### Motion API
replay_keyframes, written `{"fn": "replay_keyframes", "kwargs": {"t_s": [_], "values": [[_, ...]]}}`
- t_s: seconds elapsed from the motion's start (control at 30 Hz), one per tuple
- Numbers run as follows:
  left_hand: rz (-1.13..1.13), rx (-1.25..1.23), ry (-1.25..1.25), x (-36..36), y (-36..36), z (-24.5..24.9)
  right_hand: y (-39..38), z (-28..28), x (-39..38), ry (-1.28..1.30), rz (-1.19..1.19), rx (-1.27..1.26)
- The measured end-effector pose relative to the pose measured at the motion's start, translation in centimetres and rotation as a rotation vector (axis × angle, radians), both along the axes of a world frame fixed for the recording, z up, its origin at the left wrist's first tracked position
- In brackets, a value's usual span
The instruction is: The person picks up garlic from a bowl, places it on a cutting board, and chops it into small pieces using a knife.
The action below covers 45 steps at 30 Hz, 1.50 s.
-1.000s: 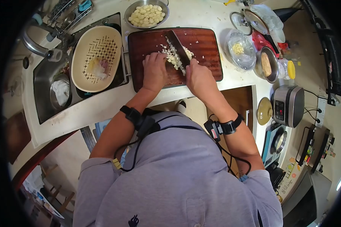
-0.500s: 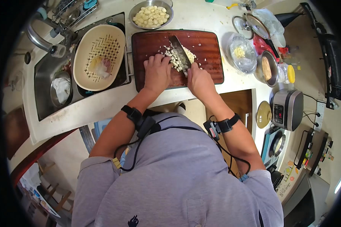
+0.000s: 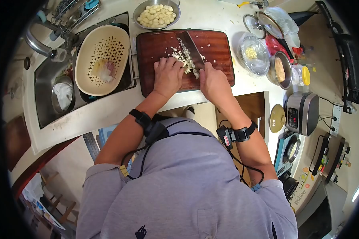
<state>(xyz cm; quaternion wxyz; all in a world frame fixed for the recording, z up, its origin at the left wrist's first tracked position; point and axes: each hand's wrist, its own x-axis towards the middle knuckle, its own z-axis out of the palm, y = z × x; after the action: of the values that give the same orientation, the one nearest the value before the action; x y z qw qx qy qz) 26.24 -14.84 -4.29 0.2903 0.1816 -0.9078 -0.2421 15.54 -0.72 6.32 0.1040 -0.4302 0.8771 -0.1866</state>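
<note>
Wall writing (image 3: 298, 198): too small for you to read
Garlic (image 3: 186, 60): pale, minced, scattered
Your right hand (image 3: 215, 81): grips the kitchen knife (image 3: 194, 48)
Your left hand (image 3: 168, 75): half-curled; grip cannot be told

White counter (image 3: 211, 16) with board (image 3: 219, 47), metal bowl (image 3: 176, 20)

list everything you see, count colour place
cutting board: 1, reddish, on counter
chopped pieces: many, white, on board
knife: 1, grey, over board
metal bowl: 1, silver, beyond board
whole pieces: many, cream, in metal bowl
basket: 1, cream, over sink
tap: 1, silver, left
bowl with plastic: 1, clear, right of board
deep pan: 1, silver, right
glass lids: 2, clear, upper right
cooker: 1, grey, right
round lid: 1, amber, beside cooker
jar: 1, yellow lid, right
straps: 2, black, forearms
shirt: 1, grey, bottom
left hand: 1, bare, over board
right hand: 1, bare, gripping knife
</note>
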Motion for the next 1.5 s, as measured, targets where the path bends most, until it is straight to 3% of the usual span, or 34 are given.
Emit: {"fn": "replay_keyframes", "kwargs": {"t_s": [0.17,0.93,1.33,1.5], "values": [[0.025,-0.001,0.031,0.4,-0.2,-0.6,0.6,-2.0,0.5,-0.036,0.012,0.049],[0.03,-0.025,0.021,1.7,-1.4,-0.7,-0.6,-0.7,1.4,-0.056,0.009,0.059],[0.261,-0.061,-0.101,2.3,-2.3,0.1,-1.1,-2.2,1.1,-0.05,0.043,0.054],[0.225,-0.025,-0.109,2.6,-2.0,0.0,-0.8,-1.8,1.2,-0.052,0.039,-0.001]]}}
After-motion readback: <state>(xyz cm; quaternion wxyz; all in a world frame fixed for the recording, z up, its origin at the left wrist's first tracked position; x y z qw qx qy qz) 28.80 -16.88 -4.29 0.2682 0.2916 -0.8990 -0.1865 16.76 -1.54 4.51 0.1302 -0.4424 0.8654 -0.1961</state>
